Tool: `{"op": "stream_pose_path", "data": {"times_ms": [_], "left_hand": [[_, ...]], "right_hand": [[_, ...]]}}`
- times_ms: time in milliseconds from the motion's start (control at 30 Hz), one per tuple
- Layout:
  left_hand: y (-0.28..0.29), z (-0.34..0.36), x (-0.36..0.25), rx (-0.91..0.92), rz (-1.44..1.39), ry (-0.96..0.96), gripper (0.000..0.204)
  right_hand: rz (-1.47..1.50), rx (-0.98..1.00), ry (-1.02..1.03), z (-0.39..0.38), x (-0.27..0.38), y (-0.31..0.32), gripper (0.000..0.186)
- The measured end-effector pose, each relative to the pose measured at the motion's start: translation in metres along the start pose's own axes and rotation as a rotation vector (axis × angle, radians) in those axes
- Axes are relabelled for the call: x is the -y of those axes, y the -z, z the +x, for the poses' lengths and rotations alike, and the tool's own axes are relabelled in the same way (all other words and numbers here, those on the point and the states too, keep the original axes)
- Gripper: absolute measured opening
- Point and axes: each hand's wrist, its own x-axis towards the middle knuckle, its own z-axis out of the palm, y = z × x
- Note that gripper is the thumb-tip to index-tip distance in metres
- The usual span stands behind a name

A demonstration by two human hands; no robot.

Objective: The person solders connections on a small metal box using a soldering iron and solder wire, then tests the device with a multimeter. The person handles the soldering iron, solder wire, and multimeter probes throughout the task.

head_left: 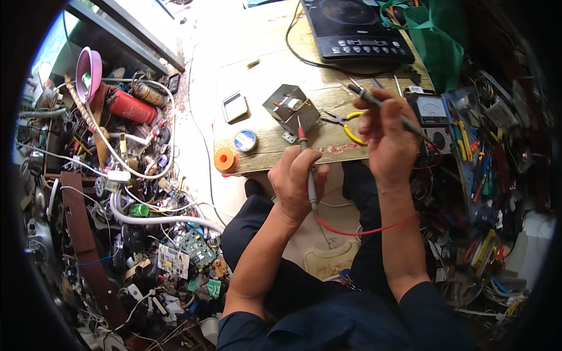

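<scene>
Grey sheet-metal box (310,115), open-faced, on the wood-grain table (275,152) near its front edge; small white part inside. Left hand (293,178) closed around a slim red-and-grey test probe (311,182), its thin tip pointing into the box's open side; contact inside cannot be told. Right hand (391,137) raised over the table's right front, fingers clamped on a grey-and-black pen-shaped probe (367,95), apart from the box. Hands well apart from each other.

Thin red lead (374,230) curves from the left probe's lower end toward the right forearm.

Yellow-handled metal pliers (348,117) just right of the box. To its left: pale rectangular dark-rimmed piece (235,107), round blue-labelled tin (246,140), orange plastic spool (225,159) at the table corner.

Far side: black flat induction cooker (357,32). Right: analogue meter with white dial (430,108). Floor left: red cylindrical extinguisher (132,108), circuit boards (174,260).
</scene>
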Motion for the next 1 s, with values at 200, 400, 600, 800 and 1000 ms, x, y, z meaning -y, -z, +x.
{"op": "stream_pose_path", "data": {"times_ms": [200, 400, 600, 800, 1000], "left_hand": [[0.001, 0.005, 0.011, 0.026, 0.014, 0.046, 0.014], [-0.004, 0.006, 0.019, 0.033, 0.063, 0.099, 0.021], [-0.005, 0.008, 0.022, 0.069, 0.058, 0.109, 0.018], [-0.007, 0.011, 0.02, 0.062, 0.055, 0.111, 0.017], [-0.009, 0.012, 0.018, 0.052, 0.046, 0.106, 0.018]], "right_hand": [[-0.074, -0.009, -0.148, -0.01, -0.039, -0.005, 0.016], [-0.236, 0.0, -0.125, -0.002, -0.043, -0.01, 0.017], [-0.271, 0.027, -0.125, 0.001, -0.045, -0.013, 0.015], [-0.278, 0.032, -0.114, 0.0, -0.047, -0.014, 0.015], [-0.289, 0.034, -0.104, 0.0, -0.049, -0.013, 0.015]]}}
